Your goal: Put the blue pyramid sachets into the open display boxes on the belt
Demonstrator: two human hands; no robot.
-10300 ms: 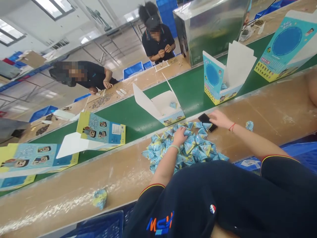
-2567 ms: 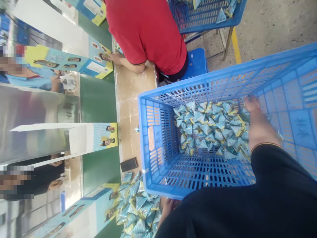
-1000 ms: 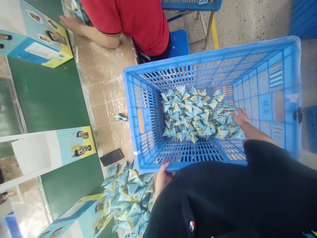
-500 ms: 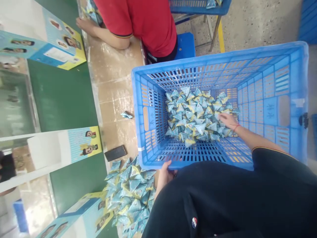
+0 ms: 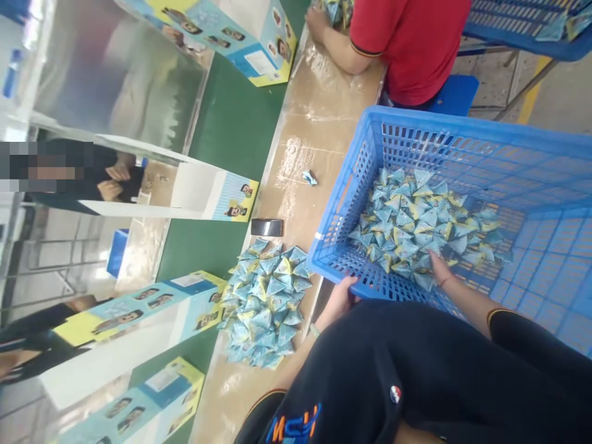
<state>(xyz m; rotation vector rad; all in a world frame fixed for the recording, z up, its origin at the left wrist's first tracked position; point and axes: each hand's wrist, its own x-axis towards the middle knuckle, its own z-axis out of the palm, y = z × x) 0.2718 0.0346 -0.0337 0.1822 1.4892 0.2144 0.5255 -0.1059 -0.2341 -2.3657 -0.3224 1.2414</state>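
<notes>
A blue slatted plastic crate (image 5: 351,179) stands at the bench's edge, tilted toward me, with a heap of small blue-and-yellow triangular packets (image 5: 416,222) inside. My left hand (image 5: 341,297) grips the crate's near rim. My right hand (image 5: 437,265) reaches into the crate and lies among the packets at the near edge of the heap, its fingers buried in them. A second pile of the same packets (image 5: 266,296) lies on the wooden bench to the crate's left.
A black phone (image 5: 267,227) and one stray packet (image 5: 309,178) lie on the bench (image 5: 300,142). Printed cartons (image 5: 217,197) ride the green conveyor belt (image 5: 226,129). A person in a red shirt (image 5: 411,43) works at the far end; another blue crate (image 5: 522,28) stands behind.
My view has swung round so the bench and conveyor fill more of it. My right hand has drawn toward the crate's near side with the packets. My left hand stays on the rim.
</notes>
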